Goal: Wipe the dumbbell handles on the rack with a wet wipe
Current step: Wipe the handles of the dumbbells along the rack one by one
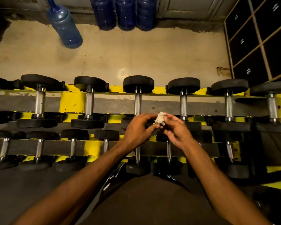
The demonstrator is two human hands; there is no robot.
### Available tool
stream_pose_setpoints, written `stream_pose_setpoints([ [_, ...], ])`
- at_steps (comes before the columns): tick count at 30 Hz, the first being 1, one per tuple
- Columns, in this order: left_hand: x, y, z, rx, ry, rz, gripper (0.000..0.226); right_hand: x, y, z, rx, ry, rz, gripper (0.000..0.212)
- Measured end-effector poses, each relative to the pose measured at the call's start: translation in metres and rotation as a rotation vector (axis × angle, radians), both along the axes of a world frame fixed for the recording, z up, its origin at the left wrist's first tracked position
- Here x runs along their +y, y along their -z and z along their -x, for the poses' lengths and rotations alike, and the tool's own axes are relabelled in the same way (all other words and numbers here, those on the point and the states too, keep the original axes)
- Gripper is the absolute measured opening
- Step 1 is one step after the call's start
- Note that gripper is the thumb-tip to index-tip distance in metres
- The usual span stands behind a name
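Left hand point(136, 131) and right hand point(177, 131) pinch a crumpled wipe point(160, 119) over the rack point(72, 103); beyond them, beige floor point(152, 54), blue bottles point(125, 13).

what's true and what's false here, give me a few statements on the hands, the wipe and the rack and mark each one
1. The left hand and the right hand both pinch the crumpled wipe. True.
2. The wipe is pressed onto a dumbbell handle. False: it sits in the fingers, in front of the gap between two upper-row handles, on neither.
3. The rack is painted red. False: its frame is yellow.
4. Blue bottles stand on the floor beyond the rack. True.
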State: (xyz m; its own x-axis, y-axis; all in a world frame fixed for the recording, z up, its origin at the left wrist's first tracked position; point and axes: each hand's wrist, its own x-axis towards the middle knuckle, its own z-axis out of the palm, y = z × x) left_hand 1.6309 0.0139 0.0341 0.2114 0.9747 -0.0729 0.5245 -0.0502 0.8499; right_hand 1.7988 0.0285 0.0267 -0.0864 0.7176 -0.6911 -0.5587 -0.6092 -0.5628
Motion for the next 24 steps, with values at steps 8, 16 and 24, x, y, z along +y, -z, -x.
stream_pose_setpoints([
  [8,-0.032,-0.011,-0.072,-0.232,-0.163,0.135,0.018,-0.037,-0.019,-0.073,-0.180,-0.182,-0.110,0.015],
  [16,-0.077,-0.017,-0.143,-0.366,-0.408,0.258,0.009,-0.080,-0.044,-0.143,-0.485,-0.448,-0.408,0.030],
  [24,-0.092,-0.032,-0.166,-0.364,-0.348,0.279,0.014,-0.092,-0.042,-0.167,-0.687,-0.472,-0.562,0.031],
])
